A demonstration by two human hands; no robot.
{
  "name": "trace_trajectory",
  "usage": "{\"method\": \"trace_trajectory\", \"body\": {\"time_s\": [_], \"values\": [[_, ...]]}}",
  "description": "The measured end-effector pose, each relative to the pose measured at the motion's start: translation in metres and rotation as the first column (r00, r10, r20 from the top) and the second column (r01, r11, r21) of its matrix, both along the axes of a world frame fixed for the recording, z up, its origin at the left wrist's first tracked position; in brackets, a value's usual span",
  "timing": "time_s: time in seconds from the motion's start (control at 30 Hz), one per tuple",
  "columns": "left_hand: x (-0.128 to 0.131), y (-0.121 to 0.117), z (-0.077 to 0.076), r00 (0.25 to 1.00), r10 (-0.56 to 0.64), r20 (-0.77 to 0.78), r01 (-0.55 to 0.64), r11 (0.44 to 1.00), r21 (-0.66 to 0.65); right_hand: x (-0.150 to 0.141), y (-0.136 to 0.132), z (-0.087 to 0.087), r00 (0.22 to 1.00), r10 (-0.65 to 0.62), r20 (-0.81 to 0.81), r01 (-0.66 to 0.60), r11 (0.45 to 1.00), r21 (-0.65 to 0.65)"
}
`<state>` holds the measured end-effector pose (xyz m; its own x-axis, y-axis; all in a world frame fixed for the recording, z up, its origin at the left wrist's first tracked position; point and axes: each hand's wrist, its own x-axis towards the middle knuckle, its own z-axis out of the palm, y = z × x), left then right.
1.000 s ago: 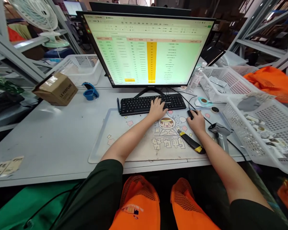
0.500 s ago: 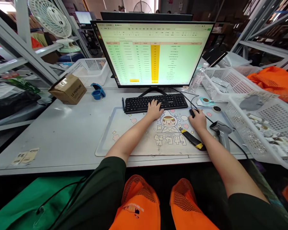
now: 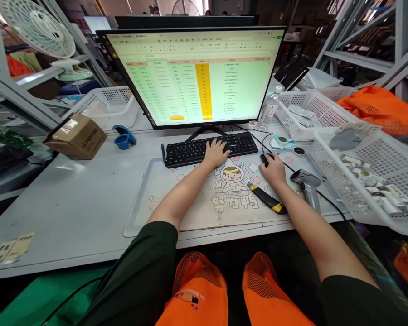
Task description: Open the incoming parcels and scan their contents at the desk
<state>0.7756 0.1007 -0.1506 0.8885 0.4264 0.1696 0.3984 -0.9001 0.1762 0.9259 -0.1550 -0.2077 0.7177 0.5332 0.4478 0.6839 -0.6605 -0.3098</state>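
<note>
My left hand (image 3: 216,153) rests with its fingers spread on the right half of the black keyboard (image 3: 185,153). My right hand (image 3: 274,170) is wrapped over the black mouse (image 3: 266,159), which shows only in part. Both lie at the far side of the cartoon-printed desk mat (image 3: 177,199). Between my forearms a black and yellow utility knife (image 3: 267,199) lies on the mat. A grey barcode scanner (image 3: 308,185) sits just right of my right forearm. Behind the keyboard, the monitor (image 3: 190,81) displays a spreadsheet with one orange column.
A cardboard box (image 3: 76,136) and a blue tape dispenser (image 3: 124,138) stand to the left. White plastic baskets (image 3: 357,190) line the right side, near a clear bottle (image 3: 269,108). A fan (image 3: 37,29) is at the upper left. Metal shelving (image 3: 363,63) flanks the desk.
The camera view has turned slightly to the right and tilted, so the desk things appear shifted left. Both hands stay on the keyboard and the mouse.
</note>
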Motion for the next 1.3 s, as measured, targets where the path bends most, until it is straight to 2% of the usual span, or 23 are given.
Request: {"method": "trace_trajectory", "body": {"time_s": [0.17,0.43,1.03,1.2,1.3], "values": [[0.007,-0.005,0.003,1.0,0.002,0.015,-0.002,1.0,0.005,0.001,-0.001,-0.001,1.0,-0.003,0.015,0.003,1.0,-0.002],[0.01,-0.008,-0.002,0.999,0.025,0.025,-0.026,1.0,0.012,0.004,0.0,-0.005,0.999,0.004,0.041,-0.005,0.999,0.033],[0.012,-0.012,-0.001,0.999,0.051,0.004,-0.051,0.999,0.008,0.002,-0.001,-0.003,0.999,0.01,0.035,-0.011,0.999,0.03],[0.005,-0.014,0.0,0.998,0.061,0.031,-0.061,0.998,-0.01,0.001,-0.001,-0.002,0.999,0.011,0.047,-0.012,1.0,0.027],[-0.012,-0.022,0.001,0.998,0.03,0.047,-0.029,0.999,-0.021,0.001,-0.001,-0.003,0.998,0.015,0.067,-0.017,0.999,0.034]]}}
